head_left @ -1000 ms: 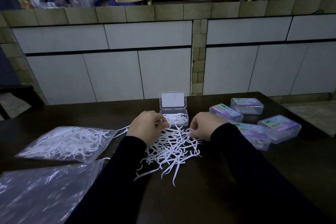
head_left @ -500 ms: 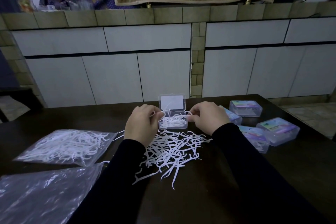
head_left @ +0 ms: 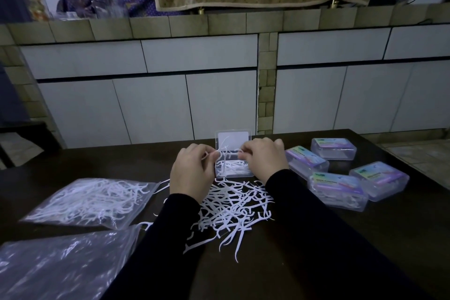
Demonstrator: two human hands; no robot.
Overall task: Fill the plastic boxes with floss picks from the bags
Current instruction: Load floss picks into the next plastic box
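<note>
**Head view: both hands hold picks right over the open box**

Nearest, on the dark counter (head_left: 304, 263), lies the loose pile of floss picks (head_left: 231, 209), just in front of the open box (head_left: 232, 167). Left of the box lie two bags: a near one (head_left: 56, 265) and a farther one with picks inside (head_left: 90, 200).

Next come the hands. The left hand (head_left: 191, 173) and the right hand (head_left: 264, 159) sit on either side of the box, fingers curled. Together they pinch a small bunch of picks (head_left: 226, 152) that runs across from hand to hand, just above the box. So the box is straight below the fingers, and I think the next move is down. Both hands look equally near.

Right of the box sit four closed boxes (head_left: 337, 189).
</note>
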